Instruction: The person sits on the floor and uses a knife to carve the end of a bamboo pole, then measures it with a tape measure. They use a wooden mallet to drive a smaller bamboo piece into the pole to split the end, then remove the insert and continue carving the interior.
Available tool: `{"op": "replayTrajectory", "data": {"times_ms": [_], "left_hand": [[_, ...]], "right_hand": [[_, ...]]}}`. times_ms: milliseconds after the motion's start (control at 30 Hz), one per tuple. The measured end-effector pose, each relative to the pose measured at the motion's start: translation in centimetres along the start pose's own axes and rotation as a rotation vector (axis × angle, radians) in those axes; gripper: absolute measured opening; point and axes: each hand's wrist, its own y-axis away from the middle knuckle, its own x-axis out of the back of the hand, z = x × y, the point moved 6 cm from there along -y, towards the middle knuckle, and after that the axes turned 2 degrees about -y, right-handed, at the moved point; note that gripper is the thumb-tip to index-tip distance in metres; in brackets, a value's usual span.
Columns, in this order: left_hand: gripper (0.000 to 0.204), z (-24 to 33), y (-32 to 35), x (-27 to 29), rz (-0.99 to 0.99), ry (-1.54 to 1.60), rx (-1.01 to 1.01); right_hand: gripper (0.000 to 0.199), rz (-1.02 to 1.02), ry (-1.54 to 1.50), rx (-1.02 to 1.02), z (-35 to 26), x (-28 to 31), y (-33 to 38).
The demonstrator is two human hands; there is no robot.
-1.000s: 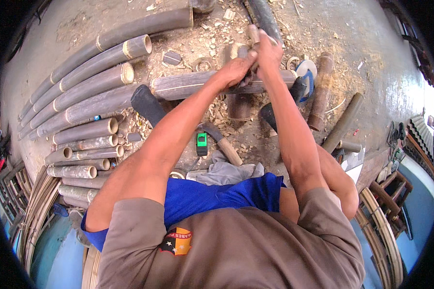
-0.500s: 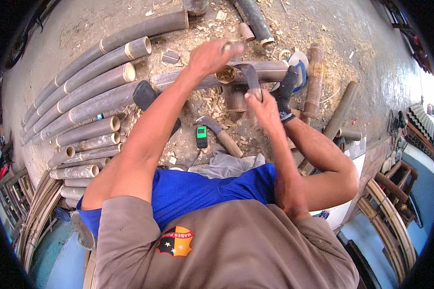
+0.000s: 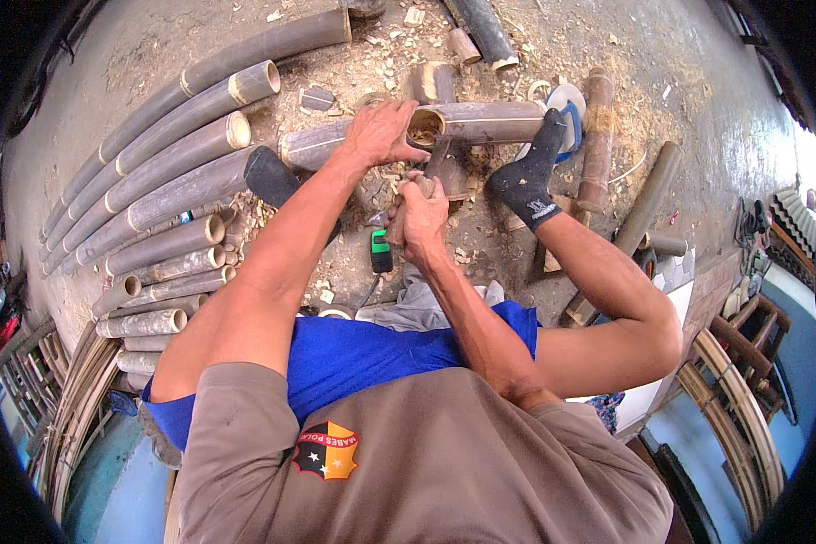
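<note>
A bamboo pole (image 3: 494, 122) lies crosswise in front of me, with a round opening (image 3: 426, 125) facing up near its middle. My left hand (image 3: 381, 134) grips the pole just left of that opening, its thumb on the near side. My right hand (image 3: 423, 218) is closed around the wooden handle of a curved billhook (image 3: 439, 156), whose blade points up toward the near edge of the opening. Short bamboo pieces (image 3: 432, 83) sit beyond and below the pole. A second billhook on the floor is mostly hidden behind my right hand.
Several long bamboo poles (image 3: 181, 140) and shorter lengths (image 3: 168, 258) lie to the left. A green and black device (image 3: 381, 252) rests near my lap. My socked foot (image 3: 530, 172) is by the pole's right end, beside a sandal (image 3: 568, 118). Wood chips litter the floor.
My left hand has come down from above onto the pole, no longer round a blurred light piece. My right hand has moved left and nearer, drawing the billhook off the pole's top.
</note>
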Motion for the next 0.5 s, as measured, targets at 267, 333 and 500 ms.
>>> {"op": "replayTrajectory", "data": {"times_ms": [267,333,500], "left_hand": [[0.089,1.0,0.0,0.7,0.113,0.029,0.272],[0.088,1.5,-0.1,0.9,0.158,0.037,0.302],[0.089,1.9,-0.1,1.3,0.210,0.014,0.398]], "right_hand": [[0.020,-0.096,0.187,-0.013,-2.0,2.4,-2.3],[0.021,-0.166,0.303,-0.076,-4.3,3.4,-2.6],[0.027,-0.297,0.546,-0.130,-9.3,3.8,-3.6]]}}
